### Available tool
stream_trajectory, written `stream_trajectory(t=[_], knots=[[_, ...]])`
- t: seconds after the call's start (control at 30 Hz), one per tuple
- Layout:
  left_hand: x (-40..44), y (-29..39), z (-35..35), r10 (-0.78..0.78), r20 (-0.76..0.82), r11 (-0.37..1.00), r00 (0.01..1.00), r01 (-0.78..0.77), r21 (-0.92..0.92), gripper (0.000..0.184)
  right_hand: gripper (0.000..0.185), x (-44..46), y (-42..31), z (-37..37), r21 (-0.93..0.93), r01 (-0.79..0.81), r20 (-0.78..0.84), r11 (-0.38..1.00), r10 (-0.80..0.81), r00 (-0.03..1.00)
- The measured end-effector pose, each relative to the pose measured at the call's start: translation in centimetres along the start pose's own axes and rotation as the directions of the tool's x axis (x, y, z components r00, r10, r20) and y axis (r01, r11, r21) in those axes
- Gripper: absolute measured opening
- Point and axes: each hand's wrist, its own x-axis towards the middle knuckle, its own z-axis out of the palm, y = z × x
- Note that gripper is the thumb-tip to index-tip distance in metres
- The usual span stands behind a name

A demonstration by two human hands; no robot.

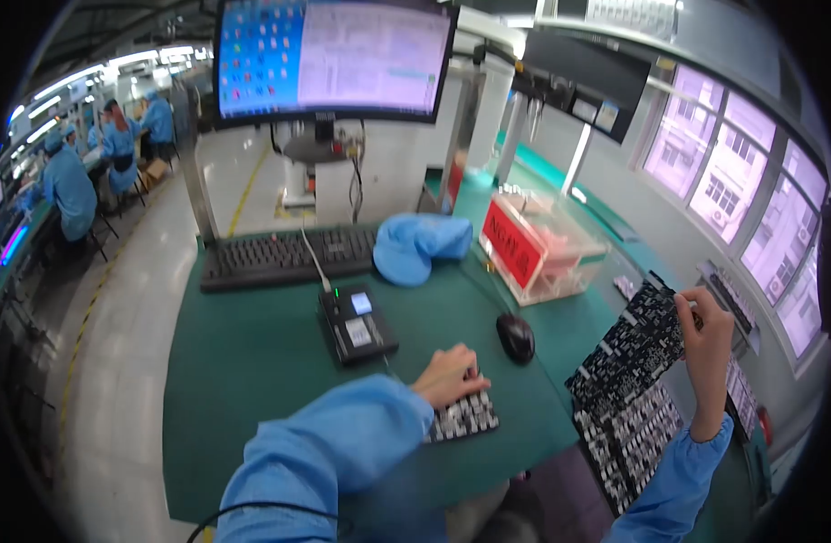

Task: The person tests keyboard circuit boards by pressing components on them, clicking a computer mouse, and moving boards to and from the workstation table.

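Note:
On the green mat (253, 389), my left hand (450, 376) rests over a small board (465, 418) covered with light components, its fingers curled at the board's upper edge. What the fingertips do there is partly hidden. Off to the right, my right hand (708, 330) pinches the upper right corner of a dark circuit panel (633, 344), which is raised and tilted. Beneath and beside that panel lies another populated panel (646, 434). Both forearms wear blue sleeves.
A black box device (357, 324) with a cable, a keyboard (289, 257), a blue cap (420, 246), a mouse (516, 338) and a clear box with a red label (547, 246) stand on the table. A monitor (334, 59) is behind. Several people sit at far left.

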Motion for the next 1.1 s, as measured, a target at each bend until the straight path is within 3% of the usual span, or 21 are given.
stream_trajectory(t=[0.03, 0.1, 0.17, 0.2, 0.23, 0.27, 0.3, 0.33, 0.37, 0.4, 0.43, 0.47, 0.5, 0.57, 0.67, 0.73, 0.8, 0.83, 0.87, 1.0, 1.1], knots=[[-0.1, 0.0, 0.0, 0.018, -0.02, 1.0, 1.0, -0.018, 0.004, 0.039, 0.017, -1.2, -1.7, -0.5, -0.014, -0.013, 0.049, 1.0, 0.014, 0.999], [-0.1, 0.1, -0.1, 0.007, -0.025, 1.0, 1.0, -0.008, -0.026, 0.039, 0.01, -3.2, -5.1, -1.0, 0.024, 0.205, 0.156, 0.978, -0.206, 0.966], [0.0, 0.3, -0.4, -0.033, 0.003, 0.997, 0.999, 0.033, -0.068, 0.039, 0.004, -5.7, -8.4, -1.3, 0.015, 0.477, 0.275, 0.879, -0.462, 0.843], [0.0, 0.4, -0.5, -0.057, 0.016, 0.995, 0.998, 0.058, -0.079, 0.039, 0.013, -7.6, -9.6, -0.9, -0.041, 0.624, 0.296, 0.781, -0.587, 0.754], [0.1, 0.4, -0.5, -0.077, 0.026, 0.993, 0.997, 0.079, -0.086, 0.038, 0.021, -9.8, -11.4, -0.8, -0.168, 0.701, 0.412, 0.693, -0.596, 0.689], [0.2, 0.2, -0.5, -0.084, 0.034, 0.992, 0.996, 0.087, -0.089, 0.038, 0.022, -11.3, -12.9, -0.5, -0.272, 0.842, 0.382, 0.467, -0.75, 0.54], [0.3, 0.1, -0.4, -0.099, 0.016, 0.983, 0.995, 0.1, -0.154, 0.038, 0.02, -13.6, -15.1, 0.7, -0.364, 0.823, 0.303, 0.437, -0.78, 0.548], [0.6, 0.0, -0.6, -0.114, -0.004, 0.97, 0.993, 0.11, -0.217, 0.038, 0.017, -14.3, -15.0, 1.3, -0.309, 0.941, 0.39, 0.14, -0.884, 0.259], [0.8, -0.1, -1.1, -0.11, -0.028, 0.971, 0.993, 0.102, -0.217, 0.037, 0.037, -20.7, -16.0, 2.5, -0.486, 0.827, 0.509, 0.283, -0.678, 0.531], [1.1, 0.6, -2.4, -0.113, -0.025, 0.971, 0.993, 0.105, -0.216, 0.037, 0.025, -19.7, -15.8, 3.6, -0.368, 0.906, 0.47, 0.209, -0.799, 0.375], [1.3, 1.7, -4.2, -0.228, 0.088, 0.917, 0.97, 0.244, -0.315, 0.035, 0.016, -18.6, -15.8, 4.5, -0.253, 0.961, 0.402, 0.113, -0.891, 0.211], [1.2, 2.5, -5.6, -0.324, 0.21, 0.836, 0.922, 0.383, -0.392, 0.033, 0.016, -18.8, -15.9, 5.1, -0.251, 0.961, 0.4, 0.118, -0.891, 0.214], [0.6, 2.8, -6.3, -0.326, 0.214, 0.837, 0.921, 0.386, -0.388, 0.033, 0.015, -19.2, -16.4, 5.7, -0.29, 0.954, 0.386, 0.075, -0.903, 0.188], [-0.7, 2.9, -7.8, -0.27, 0.215, 0.765, 0.939, 0.345, -0.544, 0.029, 0.015, -19.4, -17.1, 6.9, -0.333, 0.943, 0.37, 0.01, -0.918, 0.141], [-4.3, 3.3, -10.0, -0.265, 0.235, 0.751, 0.935, 0.353, -0.558, 0.026, 0.015, -21.3, -17.9, 9.3, -0.253, 0.967, 0.287, -0.011, -0.956, 0.064], [-6.7, 3.7, -11.7, -0.314, 0.231, 0.762, 0.921, 0.389, -0.517, 0.027, 0.014, -23.7, -17.9, 12.0, -0.214, 0.977, 0.207, 0.019, -0.976, 0.065], [-8.7, 4.0, -13.0, -0.354, 0.21, 0.773, 0.911, 0.412, -0.483, 0.027, 0.012, -25.0, -17.5, 14.3, 0.052, 0.995, -0.023, 0.085, -0.996, 0.087], [-9.8, 4.1, -13.3, -0.407, 0.209, 0.776, 0.889, 0.458, -0.435, 0.028, 0.011, -25.2, -17.3, 14.9, 0.023, 0.996, -0.062, 0.089, -0.994, 0.09], [-10.8, 4.2, -13.4, -0.459, 0.208, 0.772, 0.864, 0.504, -0.387, 0.029, 0.011, -25.2, -16.9, 15.1, 0.022, 0.996, -0.063, 0.086, -0.994, 0.087], [-13.4, 4.7, -12.4, -0.426, 0.174, 0.826, 0.888, 0.46, -0.325, 0.03, 0.012, -24.0, -16.2, 15.6, 0.031, 0.995, -0.078, 0.093, -0.992, 0.095], [-14.0, 5.1, -10.5, -0.293, 0.163, 0.893, 0.942, 0.33, -0.305, 0.029, 0.015, -23.4, -16.2, 16.1, 0.06, 0.998, -0.118, 0.034, -0.992, 0.041]])
